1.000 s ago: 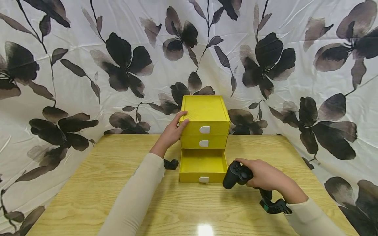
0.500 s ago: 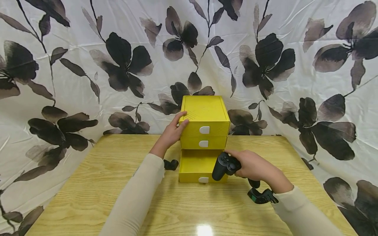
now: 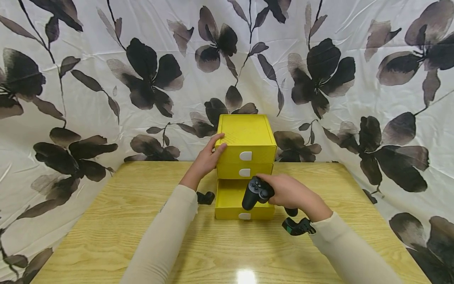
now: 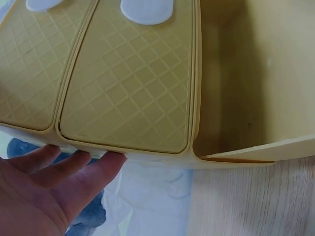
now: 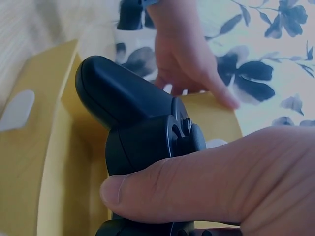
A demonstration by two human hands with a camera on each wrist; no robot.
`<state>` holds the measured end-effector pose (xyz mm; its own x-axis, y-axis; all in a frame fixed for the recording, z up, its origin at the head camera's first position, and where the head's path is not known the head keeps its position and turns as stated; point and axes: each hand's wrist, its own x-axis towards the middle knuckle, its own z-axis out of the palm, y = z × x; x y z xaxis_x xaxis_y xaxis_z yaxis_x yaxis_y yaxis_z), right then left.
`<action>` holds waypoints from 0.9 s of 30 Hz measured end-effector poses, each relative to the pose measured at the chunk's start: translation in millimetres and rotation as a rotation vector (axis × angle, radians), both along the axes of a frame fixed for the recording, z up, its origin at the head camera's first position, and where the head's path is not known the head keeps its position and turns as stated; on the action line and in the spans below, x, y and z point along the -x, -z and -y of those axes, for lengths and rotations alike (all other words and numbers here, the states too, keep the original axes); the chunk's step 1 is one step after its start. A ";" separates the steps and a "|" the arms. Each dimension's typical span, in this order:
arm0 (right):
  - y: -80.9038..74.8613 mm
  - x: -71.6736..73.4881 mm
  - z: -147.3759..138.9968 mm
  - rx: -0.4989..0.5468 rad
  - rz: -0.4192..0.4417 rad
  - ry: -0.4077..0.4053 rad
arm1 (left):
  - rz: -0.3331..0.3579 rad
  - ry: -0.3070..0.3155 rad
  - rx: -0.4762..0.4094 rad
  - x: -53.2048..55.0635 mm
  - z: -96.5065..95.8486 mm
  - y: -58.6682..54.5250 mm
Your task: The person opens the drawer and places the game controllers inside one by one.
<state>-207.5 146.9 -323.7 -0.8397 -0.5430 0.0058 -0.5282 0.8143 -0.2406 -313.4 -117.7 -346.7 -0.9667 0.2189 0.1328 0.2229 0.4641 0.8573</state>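
A black game controller (image 3: 252, 195) is in my right hand (image 3: 294, 194), held over the pulled-out bottom drawer (image 3: 227, 213) of a yellow drawer unit (image 3: 244, 130). In the right wrist view, my thumb presses along the middle of the controller (image 5: 140, 142), and the drawer's inside shows below it. My left hand (image 3: 207, 159) rests against the upper left side of the unit, fingers reaching its top edge. From the left wrist, the fingertips of that hand (image 4: 49, 189) touch the unit's side wall, fairly straight. The two upper drawers are closed. The controller hides part of the bottom drawer's interior.
The unit stands at the back of a wooden table (image 3: 142, 221), before a white cloth (image 3: 262, 23) printed with dark flowers. A black wrist device (image 3: 298, 227) sits under the right wrist; part of another (image 3: 205, 198) shows by the left forearm.
My right hand has carried the controller leftward and slightly up, from beside the open drawer to above it. The left hand and the drawer unit have stayed in place.
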 end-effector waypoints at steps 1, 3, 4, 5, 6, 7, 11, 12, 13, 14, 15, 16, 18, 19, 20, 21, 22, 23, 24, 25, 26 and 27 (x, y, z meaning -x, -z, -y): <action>-0.5 0.8 2.0 -0.002 -0.007 -0.007 | 0.000 -0.003 0.001 0.0 -0.1 -0.1; -1.3 2.2 6.0 -0.008 -0.030 -0.020 | 0.000 -0.009 0.005 -0.2 -0.1 -0.3; -1.7 2.9 8.0 -0.012 -0.041 -0.023 | 0.002 -0.013 0.006 -0.3 -0.1 -0.4; -1.8 3.7 9.9 -0.019 -0.054 -0.027 | 0.004 -0.016 0.007 -0.5 -0.2 -0.6; -1.8 4.6 11.7 -0.023 -0.069 -0.032 | 0.006 -0.021 0.009 -0.6 -0.5 -0.7; -1.9 5.4 13.4 -0.031 -0.084 -0.035 | 0.008 -0.022 0.012 -0.5 -0.5 -0.8; -1.8 8.4 20.0 -0.061 -0.115 -0.028 | 0.017 -0.029 0.015 -0.3 -1.2 -0.5; -1.6 9.1 21.5 -0.063 -0.117 -0.025 | 0.022 -0.032 0.014 -0.1 -1.4 -0.2; -1.6 9.7 23.0 -0.063 -0.119 -0.023 | 0.023 -0.033 0.015 0.0 -1.5 -0.1; -1.5 10.3 24.4 -0.060 -0.119 -0.021 | 0.023 -0.032 0.013 -0.1 -1.6 -0.3; -1.0 11.0 26.0 -0.057 -0.119 -0.019 | 0.024 -0.033 0.014 -0.1 -1.6 -0.3; -0.5 11.7 27.3 -0.053 -0.122 -0.019 | 0.026 -0.035 0.014 0.0 -1.7 -0.3; 0.9 13.3 30.1 -0.053 -0.139 -0.020 | 0.019 -0.030 0.018 0.0 -1.5 -0.2; 1.7 14.2 31.4 -0.056 -0.147 -0.020 | 0.014 -0.025 0.019 -0.1 -1.4 -0.2; 2.7 15.3 32.8 -0.061 -0.154 -0.018 | 0.011 -0.023 0.018 -0.1 -1.3 -0.2; 3.5 16.4 34.3 -0.065 -0.160 -0.016 | 0.006 -0.024 0.018 0.0 -1.3 0.1; 4.3 17.3 35.6 -0.065 -0.162 -0.016 | 0.002 -0.022 0.018 0.0 -1.2 0.3; 4.9 18.2 37.0 -0.069 -0.162 -0.014 | -0.005 -0.017 0.018 -0.3 -1.1 0.4; 5.6 19.1 38.4 -0.070 -0.160 -0.012 | -0.008 -0.017 0.015 -0.2 -1.1 0.6; 6.1 20.0 39.8 -0.070 -0.158 -0.011 | -0.011 -0.016 0.014 -0.1 -1.0 0.7; 6.4 20.8 41.2 -0.065 -0.154 -0.013 | -0.014 -0.016 0.015 0.0 -0.8 0.9; 6.7 21.5 42.5 -0.059 -0.149 -0.015 | -0.015 -0.018 0.016 0.1 -0.7 1.1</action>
